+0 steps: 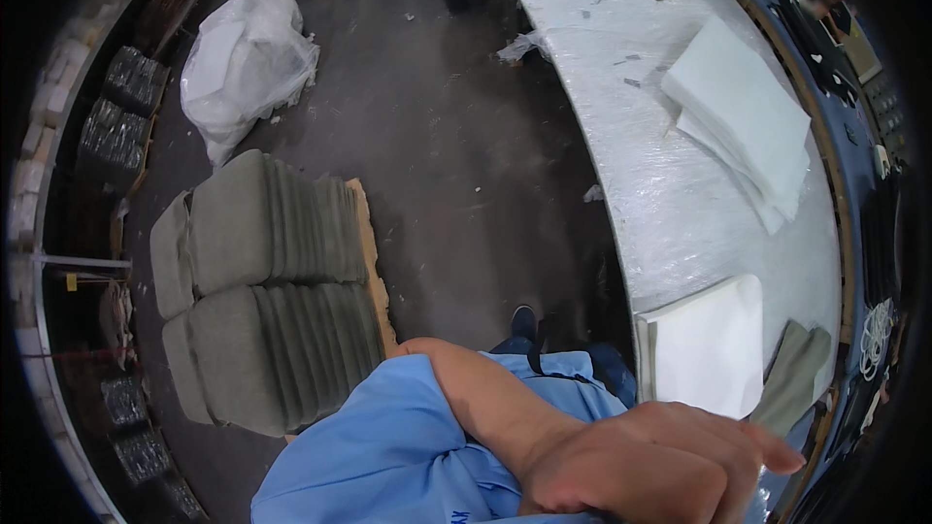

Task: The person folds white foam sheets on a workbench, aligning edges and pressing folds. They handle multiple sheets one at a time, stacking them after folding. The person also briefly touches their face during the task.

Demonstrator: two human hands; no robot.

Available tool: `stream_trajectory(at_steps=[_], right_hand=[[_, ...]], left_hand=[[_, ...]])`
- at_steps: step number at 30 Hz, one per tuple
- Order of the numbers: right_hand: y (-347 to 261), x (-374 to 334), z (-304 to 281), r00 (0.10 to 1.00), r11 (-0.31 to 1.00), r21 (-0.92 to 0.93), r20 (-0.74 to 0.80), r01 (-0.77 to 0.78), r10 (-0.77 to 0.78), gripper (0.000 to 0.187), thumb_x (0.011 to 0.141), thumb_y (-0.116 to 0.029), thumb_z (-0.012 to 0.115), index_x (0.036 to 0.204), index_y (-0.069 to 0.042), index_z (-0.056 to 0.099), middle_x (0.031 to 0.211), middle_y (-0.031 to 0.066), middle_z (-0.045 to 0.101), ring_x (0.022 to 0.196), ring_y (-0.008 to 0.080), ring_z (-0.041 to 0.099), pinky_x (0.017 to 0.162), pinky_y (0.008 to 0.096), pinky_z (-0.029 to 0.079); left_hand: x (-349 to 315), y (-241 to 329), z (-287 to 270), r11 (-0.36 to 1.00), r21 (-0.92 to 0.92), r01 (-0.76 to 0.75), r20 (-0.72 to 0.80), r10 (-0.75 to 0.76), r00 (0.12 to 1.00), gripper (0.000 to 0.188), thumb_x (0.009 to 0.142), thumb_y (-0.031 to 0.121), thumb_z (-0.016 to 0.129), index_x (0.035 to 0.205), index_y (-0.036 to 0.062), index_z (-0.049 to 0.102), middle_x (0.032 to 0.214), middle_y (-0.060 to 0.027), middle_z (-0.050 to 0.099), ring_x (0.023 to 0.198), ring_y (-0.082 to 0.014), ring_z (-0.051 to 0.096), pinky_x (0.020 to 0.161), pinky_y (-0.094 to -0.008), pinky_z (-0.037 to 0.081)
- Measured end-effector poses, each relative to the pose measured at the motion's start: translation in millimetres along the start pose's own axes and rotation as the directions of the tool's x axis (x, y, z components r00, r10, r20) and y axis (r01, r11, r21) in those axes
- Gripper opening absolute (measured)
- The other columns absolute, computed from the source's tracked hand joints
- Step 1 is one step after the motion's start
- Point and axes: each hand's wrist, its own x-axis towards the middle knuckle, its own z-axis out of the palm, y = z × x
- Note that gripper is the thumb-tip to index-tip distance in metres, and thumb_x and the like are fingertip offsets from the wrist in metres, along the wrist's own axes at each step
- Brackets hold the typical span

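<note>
Left hand point(646, 466), fingers point(714, 466) curled, blue-sleeved arm point(490, 398) sharply bent, cannot tell hands' grasp

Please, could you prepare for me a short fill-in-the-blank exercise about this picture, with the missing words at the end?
1. The person's bare left hand belongs to an arm whose shirt sleeve is coloured ____.
2. On the long plastic-covered table, the flat panel with rounded corners is coloured ____.
3. The rounded grey-green padded pieces are on the ____ side of the picture.
4. The bulky translucent plastic bundle lies on the dark ____.

Missing words: blue; white; left; floor.
</note>
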Motion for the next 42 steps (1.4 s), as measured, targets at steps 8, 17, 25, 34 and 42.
stream_trajectory(at_steps=[8, 17, 25, 34, 42], right_hand=[[-39, 18, 16, 0.995, 0.993, -0.094, 0.067, 0.074, -0.068, 0.028, 0.088, -0.024, 0.075, 0.106, -0.003, 0.074, 0.11, 0.019, 0.072, 0.107, 0.0342, 0.066, 0.097, 0.0431, 0.051], [-109, 97, 12, 0.994, 0.993, 0.039, 0.015, 0.108, -0.109, 0.026, 0.091, -0.021, 0.07, 0.108, -0.001, 0.073, 0.108, 0.0179, 0.072, 0.105, 0.0324, 0.066, 0.095, 0.0417, 0.05], [-175, 174, 15, 0.989, 0.995, -0.058, 0.127, 0.082, -0.074, 0.026, 0.092, -0.022, 0.072, 0.107, -0.001, 0.072, 0.105, 0.0163, 0.074, 0.102, 0.0303, 0.067, 0.096, 0.041, 0.05], [-267, 275, -13, 0.88, 0.831, 0.353, 0.04, 0.431, -0.473, 0.033, 0.099, -0.023, 0.068, 0.119, 0.004, 0.068, 0.112, 0.0135, 0.071, 0.104, 0.0227, 0.063, 0.095, 0.0365, 0.048], [-304, 266, 5, 0.954, 0.954, 0.111, 0.088, 0.277, -0.287, 0.032, 0.095, -0.022, 0.067, 0.112, 0.006, 0.069, 0.107, 0.0195, 0.072, 0.101, 0.0319, 0.066, 0.093, 0.0418, 0.05]], left_hand=[[13, 11, -36, 0.999, 0.031, -0.013, 0.107, 0.01, 0.994, 0.065, 0.102, 0.063, 0.044, 0.073, 0.0068, 0.059, 0.091, -0.012, 0.067, 0.095, -0.033, 0.069, 0.116, -0.0602, 0.034], [46, -3, -91, 0.944, 0.055, 0.324, 0.069, -0.327, 0.942, 0.055, 0.098, 0.059, 0.053, 0.073, 0.0097, 0.054, 0.094, -0.0087, 0.065, 0.096, -0.0299, 0.067, 0.12, -0.056, 0.029], [105, -51, -148, 0.994, 0.065, 0.093, -0.011, -0.093, 0.996, 0.03, 0.095, 0.034, 0.073, 0.09, 0.0073, 0.06, 0.098, -0.0118, 0.066, 0.108, -0.0387, 0.067, 0.115, -0.0584, 0.034], [151, -75, -190, 0.994, 0.105, -0.026, -0.07, 0.033, 0.997, 0.025, 0.093, 0.026, 0.075, 0.087, 0.0069, 0.06, 0.1, -0.0129, 0.066, 0.109, -0.0416, 0.067, 0.112, -0.062, 0.035], [170, -53, -220, 0.794, 0.609, -0.002, -0.159, 0.124, 0.98, 0.017, 0.1, 0.017, 0.062, 0.088, 0.0098, 0.052, 0.092, -0.0135, 0.066, 0.097, -0.0395, 0.069, 0.11, -0.0665, 0.038]])
